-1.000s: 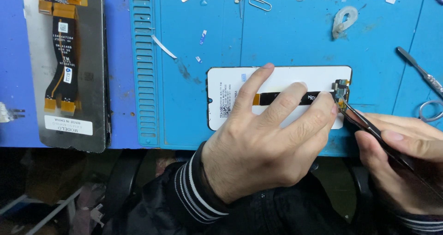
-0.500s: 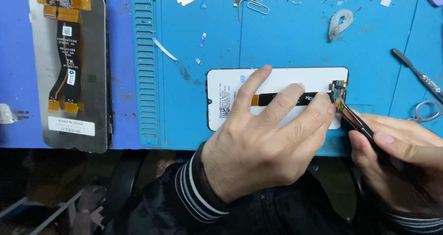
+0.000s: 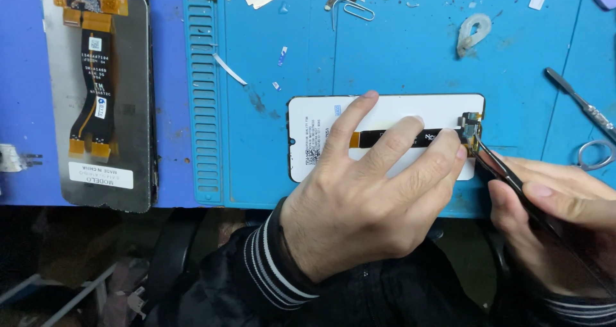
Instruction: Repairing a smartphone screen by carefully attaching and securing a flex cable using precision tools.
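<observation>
A blue rubber work mat (image 3: 398, 64) covers the table. At centre frame lies a white rectangular phone screen panel (image 3: 391, 109), pinned by the left hand (image 3: 366, 198), fingers spread flat. At lower right, the right hand (image 3: 552, 218) pinches black metal tweezers (image 3: 507, 173), tips at the panel's small connector (image 3: 470, 127).

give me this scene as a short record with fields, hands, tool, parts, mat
left hand: left hand pressed flat on the white screen panel, fingers spread over its flex cable
right hand: right hand grips dark tweezers
tweezers tip: at the connector on the panel's right end
mat: blue mat, scattered with scraps
other panel: second screen lying far left, orange flex cable up
far right: metal spudger and scissors, untouched
</observation>
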